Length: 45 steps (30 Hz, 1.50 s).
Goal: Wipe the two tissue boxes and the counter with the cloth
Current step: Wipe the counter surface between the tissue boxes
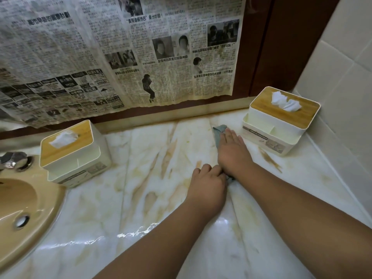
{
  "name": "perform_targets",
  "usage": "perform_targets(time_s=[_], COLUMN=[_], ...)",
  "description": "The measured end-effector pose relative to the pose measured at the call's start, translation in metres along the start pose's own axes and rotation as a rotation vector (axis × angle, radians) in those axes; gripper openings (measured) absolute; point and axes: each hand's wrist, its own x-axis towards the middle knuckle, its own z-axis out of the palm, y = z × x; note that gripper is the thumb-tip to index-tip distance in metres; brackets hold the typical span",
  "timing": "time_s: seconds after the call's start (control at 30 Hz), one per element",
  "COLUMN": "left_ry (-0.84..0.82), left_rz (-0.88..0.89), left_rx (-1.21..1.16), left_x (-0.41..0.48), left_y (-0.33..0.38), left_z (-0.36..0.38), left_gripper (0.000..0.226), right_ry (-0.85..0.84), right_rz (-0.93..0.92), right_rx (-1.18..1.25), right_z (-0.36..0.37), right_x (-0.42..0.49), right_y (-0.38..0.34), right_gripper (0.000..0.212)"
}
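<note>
Grey-green cloth (218, 133) is pressed flat on the marble desk (141, 198) by the right hand (231, 152), fingers (231, 137) straight and together, just left of the right tissue box (279, 125). Its near end is pinched by the curled fingers of the left hand (207, 184). The left tissue box (74, 156) is set beside the sink (26, 208).

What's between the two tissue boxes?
Head view: bare marble counter, and nearer the right box, the right hand flat on the cloth, left hand beside it.

A yellowed Chinese-language newspaper (120, 57) hangs across the back wall, beside a dark brown panel (281, 47). At the left lies a tan sink basin (30, 198) with a metal drain (21, 220), a chrome tap (11, 160) behind it. Pale tiles (346, 67) cover the right wall.
</note>
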Motion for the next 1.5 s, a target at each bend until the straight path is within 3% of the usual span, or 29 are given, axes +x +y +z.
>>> perform_targets(time_s=[0.13,0.27,0.4,0.5,0.6,0.93,1.03,1.1,1.23,1.3,1.5], left_ry=[-0.032,-0.042,-0.028,0.045,0.099,0.132,0.106,0.08,0.022,0.033,-0.035], left_rz=[-0.04,-0.049,-0.067,-0.083,-0.113,-0.075,-0.056,-0.005,0.154,0.205,0.486], left_rx=[0.014,0.001,0.032,0.015,-0.023,-0.077,-0.08,-0.13,-0.308,-0.389,-0.508], left_x=[0.013,0.016,0.005,-0.007,-0.028,-0.131,-0.137,-0.138,-0.141,-0.138,-0.116], left_y=[-0.016,-0.029,-0.028,-0.022,-0.017,-0.016,-0.02,-0.018,-0.001,0.014,0.07], left_z=[-0.004,-0.006,-0.003,-0.006,-0.012,-0.024,-0.03,-0.037,-0.056,-0.067,-0.08], left_gripper=[0.013,0.022,0.013,0.011,0.026,0.031,0.022,0.018,0.021,0.019,0.011], right_ry=[-0.004,0.014,0.026,-0.002,-0.042,-0.01,0.024,0.087,0.451,0.502,0.649], right_rz=[-0.05,-0.212,-0.35,-0.488,-0.599,-0.837,-0.742,-0.551,-0.059,0.118,0.387], right_rx=[-0.009,-0.014,-0.033,-0.022,-0.023,-0.03,0.156,0.39,0.807,1.014,1.181], right_z=[-0.004,-0.001,0.004,0.006,0.011,0.04,0.036,0.028,0.011,-0.002,-0.036], right_x=[0.025,0.046,0.044,0.033,0.015,-0.075,-0.091,-0.105,-0.13,-0.144,-0.205], right_y=[-0.015,-0.026,-0.033,-0.043,-0.06,-0.106,-0.102,-0.091,-0.045,-0.017,0.055], right_gripper=[0.078,0.072,0.065,0.061,0.057,0.056,0.055,0.063,0.032,0.02,0.015])
